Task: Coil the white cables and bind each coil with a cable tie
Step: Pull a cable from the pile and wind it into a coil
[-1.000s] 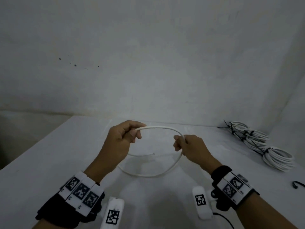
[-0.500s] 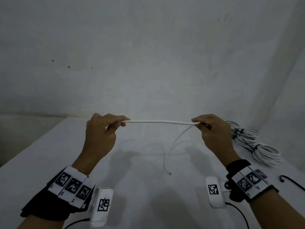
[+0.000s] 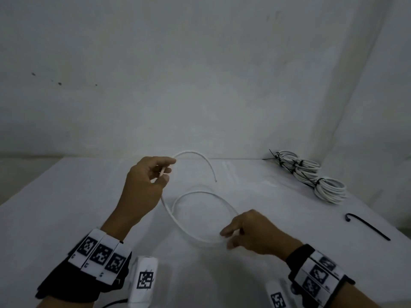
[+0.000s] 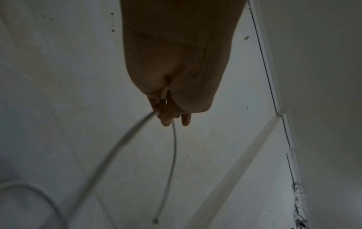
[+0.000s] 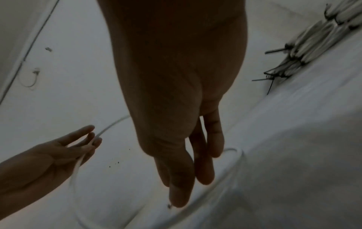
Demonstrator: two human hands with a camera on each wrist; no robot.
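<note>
Here the white cable (image 3: pixel 195 235) hangs in a loose loop above the white table (image 3: pixel 55 218), one free end (image 3: pixel 215 181) arching out past the left hand. The left hand (image 3: pixel 144 185) is raised and pinches the cable between thumb and fingertips (image 4: pixel 166 120), with two strands leaving the grip. Lower and nearer, the right hand (image 3: pixel 251 232) reaches into the bottom of the loop with fingers stretched out; whether it grasps the cable I cannot tell, the picture being blurred there. At the far right lie tied white coils (image 3: pixel 311 174), and nearer, apart from them, a black cable tie (image 3: pixel 367 226).
</note>
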